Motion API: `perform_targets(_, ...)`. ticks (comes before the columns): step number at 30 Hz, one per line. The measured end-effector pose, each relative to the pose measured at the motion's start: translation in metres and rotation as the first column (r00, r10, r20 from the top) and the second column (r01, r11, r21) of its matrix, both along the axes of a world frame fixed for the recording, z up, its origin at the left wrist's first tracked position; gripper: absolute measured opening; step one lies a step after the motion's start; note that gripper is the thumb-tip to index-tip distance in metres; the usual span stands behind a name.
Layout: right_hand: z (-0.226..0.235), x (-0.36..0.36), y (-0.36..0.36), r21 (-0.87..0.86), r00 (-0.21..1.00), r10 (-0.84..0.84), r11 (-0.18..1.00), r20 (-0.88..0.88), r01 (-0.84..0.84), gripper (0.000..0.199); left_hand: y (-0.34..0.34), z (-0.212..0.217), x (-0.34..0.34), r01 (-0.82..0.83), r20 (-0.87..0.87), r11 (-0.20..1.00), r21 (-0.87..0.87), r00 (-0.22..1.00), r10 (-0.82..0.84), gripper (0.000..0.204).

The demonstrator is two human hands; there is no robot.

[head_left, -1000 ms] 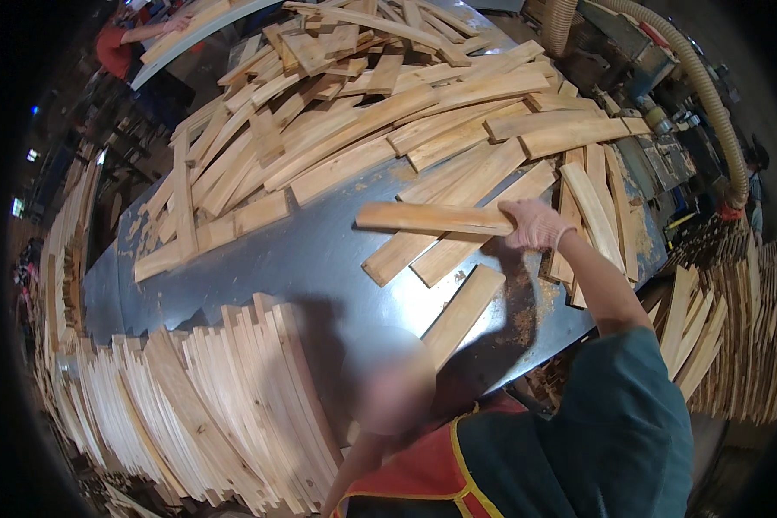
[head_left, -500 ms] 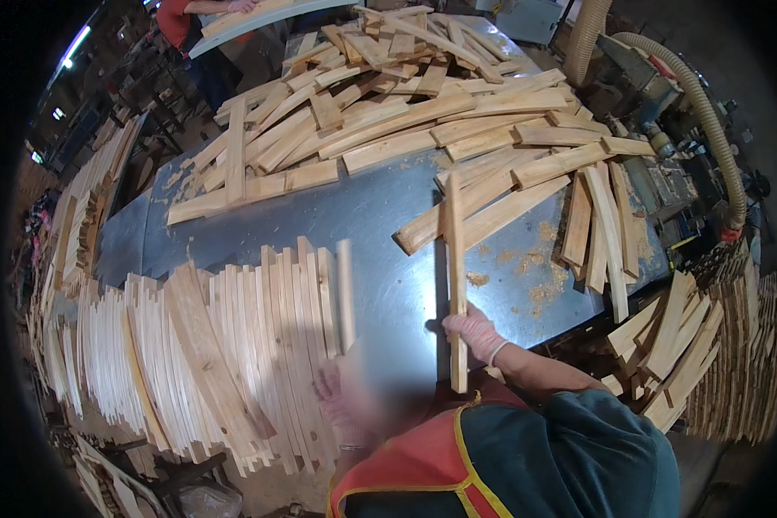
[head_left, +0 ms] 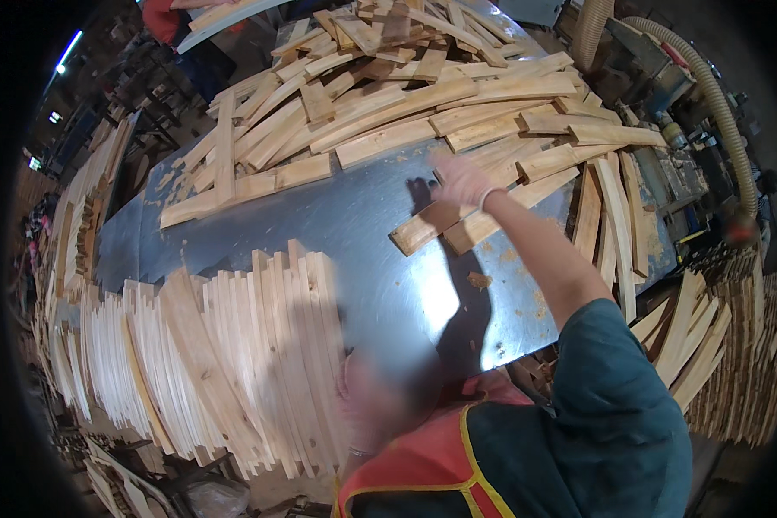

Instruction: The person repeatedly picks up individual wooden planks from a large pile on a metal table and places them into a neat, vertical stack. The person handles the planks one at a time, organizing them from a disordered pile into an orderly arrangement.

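Observation:
My right hand (head_left: 463, 183), in a pale pinkish glove, reaches forward over the loose wooden boards on the metal table. Its fingers look apart, with nothing visible between them. Beneath and beside it lie a wooden board (head_left: 427, 226) with a darker end and a paler board (head_left: 514, 210), both slanting. My left hand (head_left: 367, 406), also gloved, is low beside the right end of a row of upright wooden strips (head_left: 298, 302). Blur hides its fingers. One wider plank (head_left: 200, 345) lies aslant across the row.
A large heap of boards (head_left: 380, 104) covers the far part of the metal table (head_left: 268, 226). Several boards (head_left: 609, 216) overhang its right edge, near machinery with a ribbed hose (head_left: 734, 147). Stacked wood (head_left: 734, 363) stands at right. Another person (head_left: 168, 22) handles a board at far left.
The wooden strip my right hand held is no longer in it. That hand has moved forward from near my body to the boards. My left hand stays by the row.

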State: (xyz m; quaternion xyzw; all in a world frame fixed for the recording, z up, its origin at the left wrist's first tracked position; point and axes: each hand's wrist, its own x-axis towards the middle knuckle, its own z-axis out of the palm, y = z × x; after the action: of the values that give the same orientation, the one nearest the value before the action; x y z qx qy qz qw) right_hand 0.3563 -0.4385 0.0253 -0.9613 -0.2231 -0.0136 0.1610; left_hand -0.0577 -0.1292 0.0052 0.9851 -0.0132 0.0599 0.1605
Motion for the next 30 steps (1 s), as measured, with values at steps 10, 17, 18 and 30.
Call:
perform_targets(10, 0.0, -0.144, 0.008, -0.155, 0.956, 0.292, 0.947, 0.038, -0.283, 0.042, -0.045, 0.017, 0.078, 0.106, 0.026, 0.991, 0.082, 0.994, -0.109, 0.078)
perform_targets(17, -0.028, -0.173, -0.146, 0.573, 0.717, -0.403, 0.431, -0.569, 0.697, 0.036, -0.092, 0.001, 0.136, 0.281, -0.161, 0.96, 0.014, 0.948, -0.275, 0.098)
perform_targets(18, -0.041, -0.161, -0.165, 0.544, 0.643, -0.526, 0.354, -0.557, 0.761, 0.034, -0.104, 0.002, 0.144, 0.321, -0.203, 0.947, 0.012, 0.928, -0.312, 0.098)
perform_targets(30, -0.057, -0.21, 0.005, 0.404, 0.556, -0.063, 0.621, -0.829, 0.672, 0.073, -0.067, 0.001, 0.068, 0.153, -0.455, 0.927, -0.343, 0.836, -0.306, 0.084)
